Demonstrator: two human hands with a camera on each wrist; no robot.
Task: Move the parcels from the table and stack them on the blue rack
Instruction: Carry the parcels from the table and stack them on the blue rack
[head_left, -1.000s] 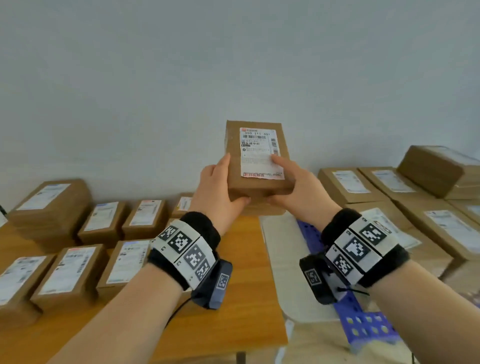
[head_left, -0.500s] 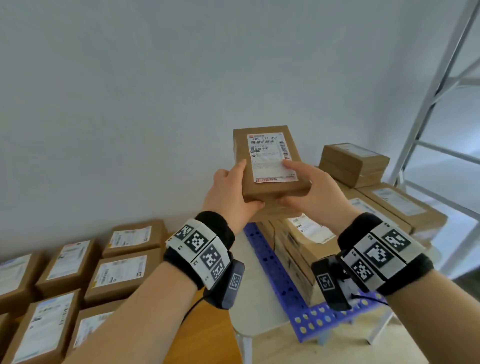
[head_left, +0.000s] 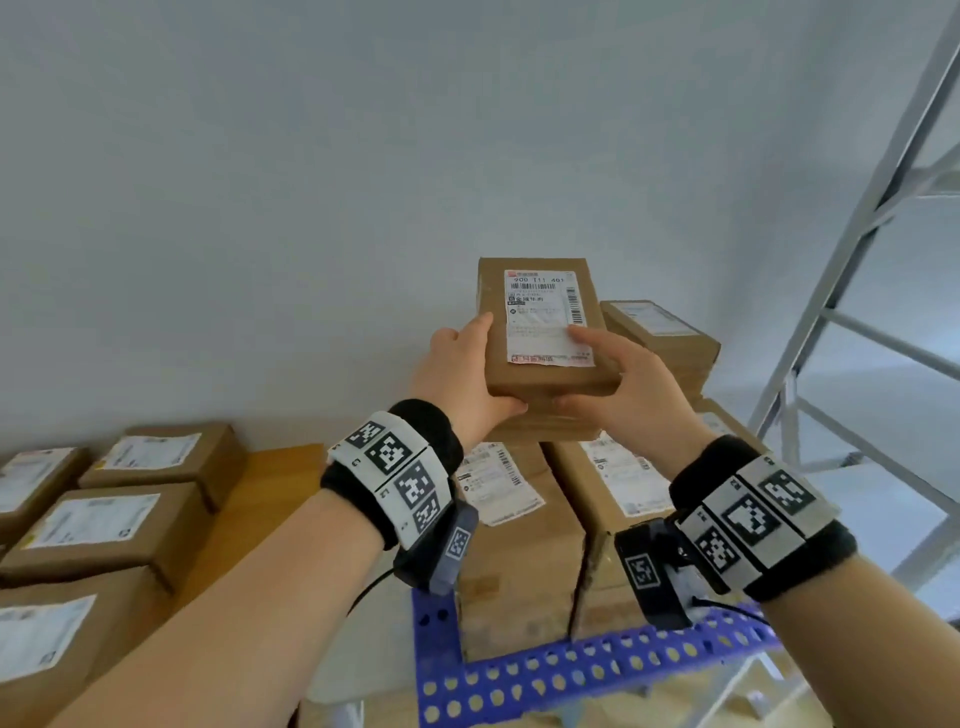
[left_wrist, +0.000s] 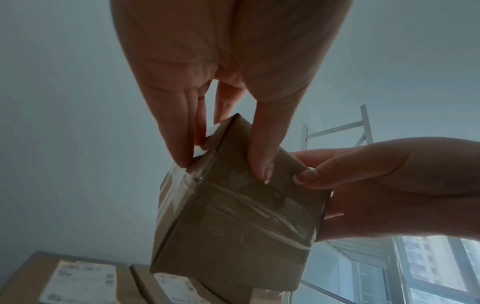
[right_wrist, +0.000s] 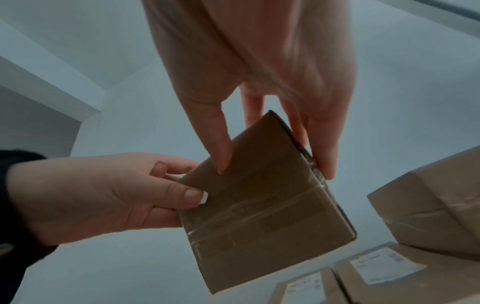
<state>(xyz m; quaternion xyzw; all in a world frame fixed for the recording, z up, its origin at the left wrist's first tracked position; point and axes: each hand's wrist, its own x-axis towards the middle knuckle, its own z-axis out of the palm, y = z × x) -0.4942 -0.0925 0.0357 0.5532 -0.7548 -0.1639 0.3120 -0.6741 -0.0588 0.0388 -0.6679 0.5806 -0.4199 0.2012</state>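
I hold a small brown cardboard parcel with a white shipping label in the air above the stack on the blue rack. My left hand grips its left side and near end, thumb on top. My right hand grips its right side, thumb on the label. From below, the left wrist view shows the taped underside of the parcel with fingers of both hands under it. In the right wrist view the parcel hangs above labelled parcels on the rack.
Several labelled parcels lie on the wooden table at the left. Large parcels fill the rack, with a smaller one stacked at the back. A white metal shelf frame stands at the right.
Both hands have carried the parcel from over the table to the right, to above the stacked parcels on the blue rack. The view has turned right with them.
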